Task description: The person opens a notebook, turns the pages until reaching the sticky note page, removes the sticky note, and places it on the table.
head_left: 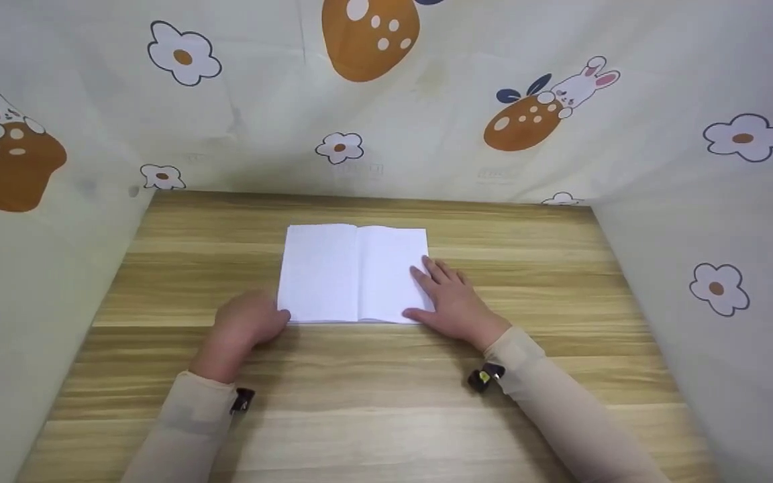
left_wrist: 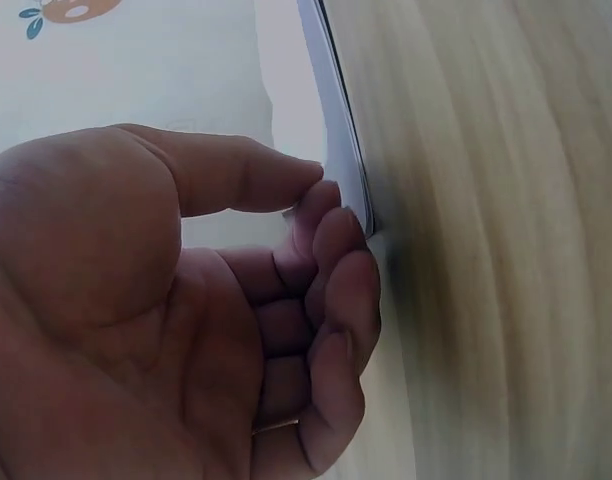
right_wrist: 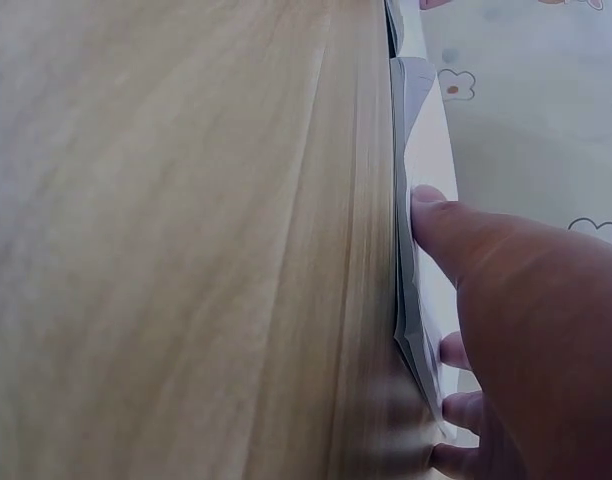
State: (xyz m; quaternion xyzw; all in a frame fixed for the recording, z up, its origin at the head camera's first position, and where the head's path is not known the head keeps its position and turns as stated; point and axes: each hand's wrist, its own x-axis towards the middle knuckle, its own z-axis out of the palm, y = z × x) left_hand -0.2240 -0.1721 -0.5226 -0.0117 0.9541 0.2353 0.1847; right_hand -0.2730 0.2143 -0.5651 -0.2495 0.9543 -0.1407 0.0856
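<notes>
An open notebook with blank white pages lies flat, its fold running away from the person. At its near left corner, the left hand has its fingers curled underneath and its thumb on top, pinching the corner. In the left wrist view, the thumb tip meets the index fingertip right at the notebook's edge. Over on the right page, the right hand lies with fingers spread and fairly straight. Its thumb rests on the page near the front edge, and the other fingertips reach the right edge.
The wood-grain table carries the notebook near its middle. A pale curtain printed with flowers, rabbits and orange fruit encloses the back and both sides. Each sleeved wrist wears a small dark device.
</notes>
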